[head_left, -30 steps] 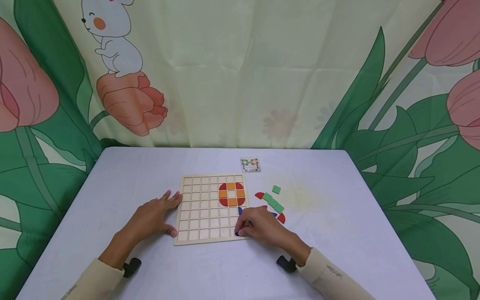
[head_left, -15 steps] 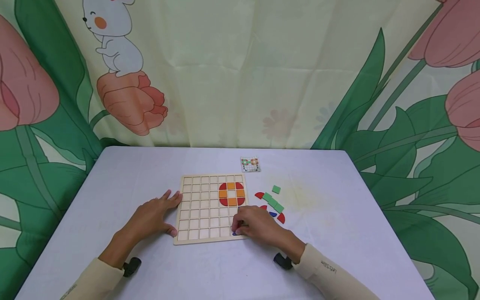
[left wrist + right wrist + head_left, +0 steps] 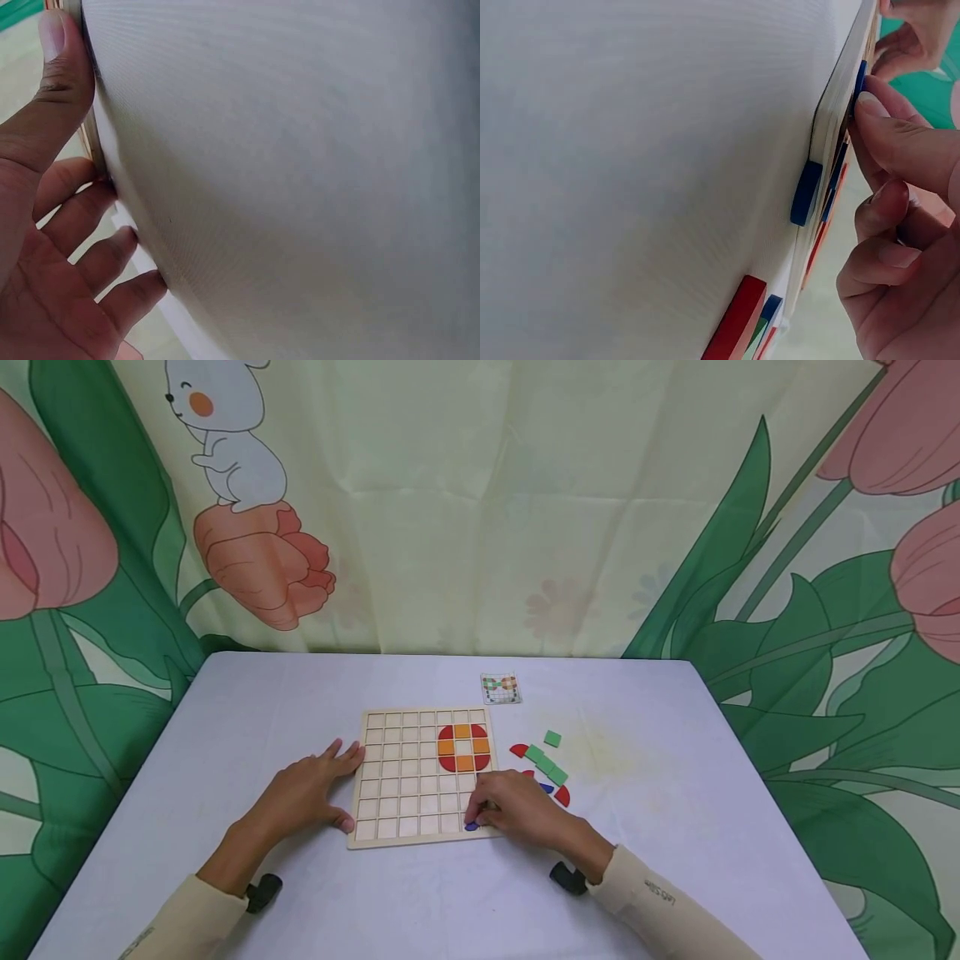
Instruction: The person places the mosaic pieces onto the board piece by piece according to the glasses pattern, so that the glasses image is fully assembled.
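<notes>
A square wooden grid board [image 3: 408,785] lies on the white table. My left hand [image 3: 307,789] rests at its left edge, fingers spread and thumb by the near corner; in the left wrist view the thumb [image 3: 64,82] lies along the board's side. At the near right corner my right hand [image 3: 517,806] pinches a small blue tile [image 3: 471,827] between thumb and fingers, over the corner cells. In the right wrist view this blue tile [image 3: 860,79] stands at the thumb tip. Red quarter-round tiles [image 3: 480,763] and orange square tiles [image 3: 462,732] form a ring in the upper right cells.
Right of the board lie loose green squares [image 3: 552,739], red quarter-rounds [image 3: 562,796] and a blue piece [image 3: 547,789]. A small printed pattern card [image 3: 500,689] lies beyond the board. Behind the table [image 3: 637,860] hangs a cloth [image 3: 450,527] printed with tulips and a rabbit.
My right hand has shifted slightly left with the blue tile, now covering most of another blue tile on the board's right side. My left hand stays put.
</notes>
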{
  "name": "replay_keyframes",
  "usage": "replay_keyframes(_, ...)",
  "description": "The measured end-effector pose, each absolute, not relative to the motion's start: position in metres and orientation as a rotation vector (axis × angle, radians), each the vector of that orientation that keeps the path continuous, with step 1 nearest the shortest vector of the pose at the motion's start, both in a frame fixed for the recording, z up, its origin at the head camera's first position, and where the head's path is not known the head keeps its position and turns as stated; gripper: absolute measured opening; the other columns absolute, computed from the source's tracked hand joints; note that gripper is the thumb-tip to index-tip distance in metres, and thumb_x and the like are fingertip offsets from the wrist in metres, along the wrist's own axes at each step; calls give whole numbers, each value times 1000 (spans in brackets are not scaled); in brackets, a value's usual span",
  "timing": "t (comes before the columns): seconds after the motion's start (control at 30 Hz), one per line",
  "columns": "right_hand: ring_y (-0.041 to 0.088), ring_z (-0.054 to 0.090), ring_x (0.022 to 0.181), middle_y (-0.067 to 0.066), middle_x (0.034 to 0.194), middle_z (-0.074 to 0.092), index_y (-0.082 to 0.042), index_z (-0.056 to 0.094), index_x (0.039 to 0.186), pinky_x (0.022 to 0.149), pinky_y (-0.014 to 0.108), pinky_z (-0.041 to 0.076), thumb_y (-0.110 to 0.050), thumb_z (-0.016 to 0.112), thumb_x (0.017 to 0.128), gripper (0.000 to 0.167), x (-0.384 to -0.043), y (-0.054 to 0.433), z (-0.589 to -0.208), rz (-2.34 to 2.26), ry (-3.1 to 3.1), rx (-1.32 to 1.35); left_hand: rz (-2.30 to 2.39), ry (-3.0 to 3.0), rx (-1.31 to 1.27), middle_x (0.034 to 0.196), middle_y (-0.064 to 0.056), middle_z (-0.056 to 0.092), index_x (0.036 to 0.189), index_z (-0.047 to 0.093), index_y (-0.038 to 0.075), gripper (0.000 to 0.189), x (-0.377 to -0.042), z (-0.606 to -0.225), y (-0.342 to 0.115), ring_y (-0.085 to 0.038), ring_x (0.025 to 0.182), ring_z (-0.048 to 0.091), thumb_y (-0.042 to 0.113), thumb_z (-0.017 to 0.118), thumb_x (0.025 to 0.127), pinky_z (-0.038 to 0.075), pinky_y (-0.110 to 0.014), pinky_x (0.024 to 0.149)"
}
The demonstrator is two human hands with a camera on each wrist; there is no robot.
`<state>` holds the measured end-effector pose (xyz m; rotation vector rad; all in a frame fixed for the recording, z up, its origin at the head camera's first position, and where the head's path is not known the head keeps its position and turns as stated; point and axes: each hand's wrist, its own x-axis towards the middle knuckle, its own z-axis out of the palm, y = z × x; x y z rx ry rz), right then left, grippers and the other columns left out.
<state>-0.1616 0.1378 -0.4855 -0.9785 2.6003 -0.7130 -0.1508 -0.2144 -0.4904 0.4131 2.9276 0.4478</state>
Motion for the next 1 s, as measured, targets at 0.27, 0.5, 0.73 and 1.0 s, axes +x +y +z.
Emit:
replay_keyframes(0.27, -1, 61, 87, -12, 93, 73, -22, 86, 98, 76, 20, 51, -9, 82, 93, 15, -163, 148, -486, -882, 2574, -985, 461, 2931, 431, 165, -23, 43, 160, 47, 11, 121, -149, -489, -214, -58, 141, 51, 46, 99, 57, 50, -70, 101)
replay_keyframes(0.5, 3, 55, 75, -15, 92, 72, -24, 85, 99, 66, 21, 47, -12, 84, 92, 14, -167, 162, -483, -924, 2656, -928, 455, 2942, 427, 165, -22, 45, 159, 49, 11, 120, -149, -490, -214, -57, 142, 52, 45, 100, 56, 51, -70, 101)
replay_keyframes(0.73, 10, 57, 81, -16, 94, 73, -25, 84, 104, 67, 21, 47, -12, 86, 90, 19, -172, 174, -481, -981, 2736, -748, 467, 2937, 422, 165, -23, 44, 159, 49, 11, 119, -149, -490, -214, -58, 141, 52, 45, 100, 57, 50, -70, 101)
replay_keyframes(1.0, 16, 57, 81, -8, 99, 73, -25, 83, 104, 62, 22, 51, -16, 90, 86, 21, -182, 185, -483, -1053, 2839, -390, 465, 2931, 424, 165, -25, 43, 160, 48, 12, 120, -149, -489, -214, -59, 139, 53, 46, 99, 57, 50, -71, 99)
